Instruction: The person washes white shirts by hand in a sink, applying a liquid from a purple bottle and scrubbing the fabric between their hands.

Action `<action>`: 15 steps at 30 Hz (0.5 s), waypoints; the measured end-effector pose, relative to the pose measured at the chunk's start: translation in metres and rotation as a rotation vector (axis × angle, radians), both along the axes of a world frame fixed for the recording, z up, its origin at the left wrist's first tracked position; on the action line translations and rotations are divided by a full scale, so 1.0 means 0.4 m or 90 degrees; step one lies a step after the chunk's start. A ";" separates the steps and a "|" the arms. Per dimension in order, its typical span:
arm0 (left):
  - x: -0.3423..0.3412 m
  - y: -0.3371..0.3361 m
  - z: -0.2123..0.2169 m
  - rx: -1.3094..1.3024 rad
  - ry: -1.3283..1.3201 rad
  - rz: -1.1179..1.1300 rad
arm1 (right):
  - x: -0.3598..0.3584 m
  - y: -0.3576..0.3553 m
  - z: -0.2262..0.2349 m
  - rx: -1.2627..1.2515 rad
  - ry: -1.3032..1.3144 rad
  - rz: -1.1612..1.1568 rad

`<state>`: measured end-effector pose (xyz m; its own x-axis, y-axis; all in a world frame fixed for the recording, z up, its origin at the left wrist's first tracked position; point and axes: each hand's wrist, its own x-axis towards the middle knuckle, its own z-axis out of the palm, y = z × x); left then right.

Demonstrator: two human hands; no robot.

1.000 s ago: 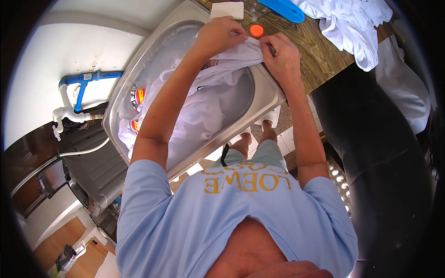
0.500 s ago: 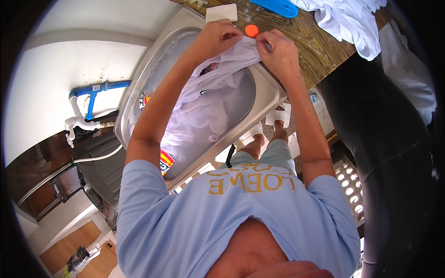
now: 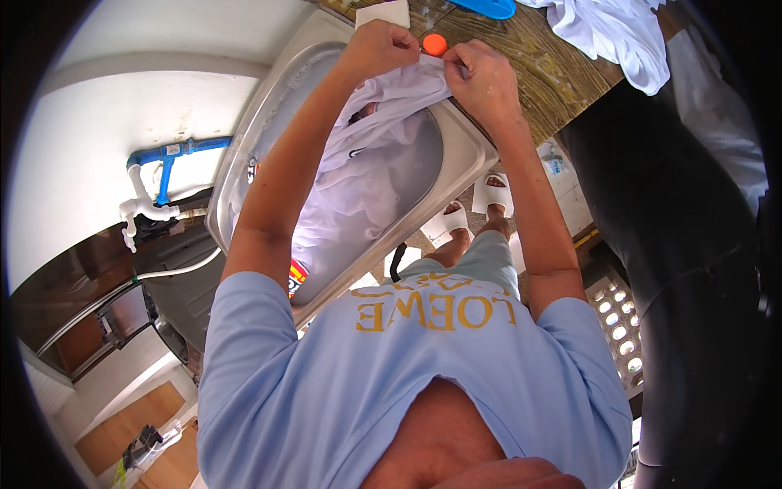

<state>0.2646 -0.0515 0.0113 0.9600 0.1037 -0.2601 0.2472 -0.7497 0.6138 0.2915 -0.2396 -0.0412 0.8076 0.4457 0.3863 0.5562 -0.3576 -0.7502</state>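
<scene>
A wet white garment [image 3: 399, 102], with a small dark mark on it, stretches up from a grey-white tub [image 3: 466, 134]. Its lower folds lie in the cloudy water. At the tub's far end, my left hand [image 3: 379, 53] pinches the garment's edge. A short way to the right, my right hand [image 3: 486, 81] grips the same edge between thumb and bent fingers. The cloth spans the gap between them. Just beyond this edge, an orange cap [image 3: 434, 44] sits near the fingertips, touched by neither hand.
On the wood-grain counter [image 3: 542, 85] lie a white square block [image 3: 383, 12], a blue plastic object [image 3: 489, 6] and a heap of white cloth [image 3: 607, 45]. A white tap [image 3: 145, 210] and blue pipe [image 3: 166, 167] are left of the tub. Something large and black [image 3: 660, 196] stands at right.
The view has shifted slightly, so counter items sit higher in the picture. Both hands keep their hold on the garment's edge, with only a small shift of the fingers.
</scene>
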 end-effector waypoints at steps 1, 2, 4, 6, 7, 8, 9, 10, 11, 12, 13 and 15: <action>0.000 0.006 -0.002 -0.030 -0.004 -0.004 | -0.001 0.000 0.001 0.000 0.001 0.000; 0.000 0.007 -0.007 -0.009 0.012 0.010 | -0.001 0.001 0.003 -0.001 0.000 -0.001; -0.003 -0.026 0.018 0.031 0.043 0.034 | 0.000 -0.002 0.002 -0.008 -0.001 -0.005; -0.002 -0.015 -0.006 0.036 0.002 0.019 | 0.000 -0.004 0.006 -0.015 0.005 -0.003; -0.003 -0.007 -0.019 0.039 -0.018 0.012 | -0.001 -0.005 0.008 -0.018 0.008 0.000; -0.005 0.005 -0.029 0.014 -0.026 0.011 | -0.002 -0.004 0.007 -0.014 0.011 0.004; -0.003 0.011 -0.030 -0.011 -0.034 0.008 | -0.001 -0.003 0.003 -0.010 0.014 0.007; -0.001 0.014 -0.031 -0.036 -0.043 0.005 | 0.000 -0.004 0.001 -0.006 0.016 0.009; 0.002 0.015 -0.034 -0.034 -0.009 0.032 | -0.001 -0.006 0.001 -0.012 0.017 0.008; 0.005 0.010 -0.029 -0.030 0.025 0.059 | -0.001 -0.006 0.002 -0.018 0.018 0.005; 0.007 0.005 -0.024 -0.027 0.058 0.086 | 0.000 -0.007 0.003 -0.024 0.019 0.003; 0.004 -0.009 -0.023 0.016 0.018 0.060 | -0.002 -0.008 0.004 -0.025 0.015 -0.002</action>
